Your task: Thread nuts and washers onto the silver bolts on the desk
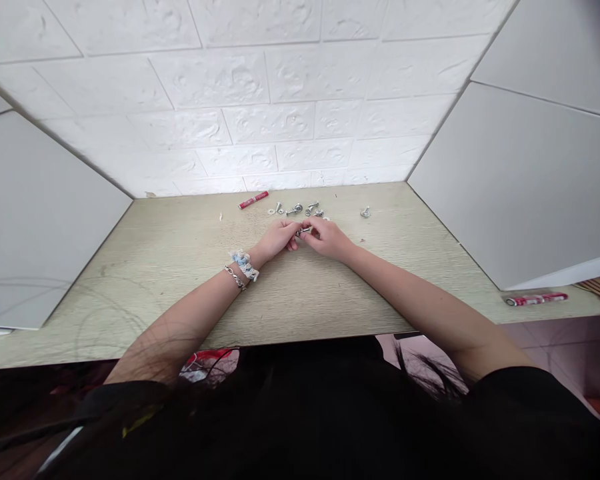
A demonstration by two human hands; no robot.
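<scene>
Both hands meet over the middle of the wooden tabletop (290,300). Between their fingertips is a small silver bolt (305,231), lying roughly sideways. My left hand (276,239) pinches its left end, and my right hand (327,239) closes its thumb and fingers on the other end. Whether a nut or washer sits on it is too small to tell. Just beyond the hands lies a loose group of bolts (294,210) with nuts and washers. Another bolt (365,212), with what looks like a washer, lies apart to the right.
A red tube-shaped pen (253,200) lies behind the hardware to the left. A similar red tube (537,300) lies near the right front edge. White brick-pattern wall (290,127) closes off the back; pale panels (540,180) stand on both sides.
</scene>
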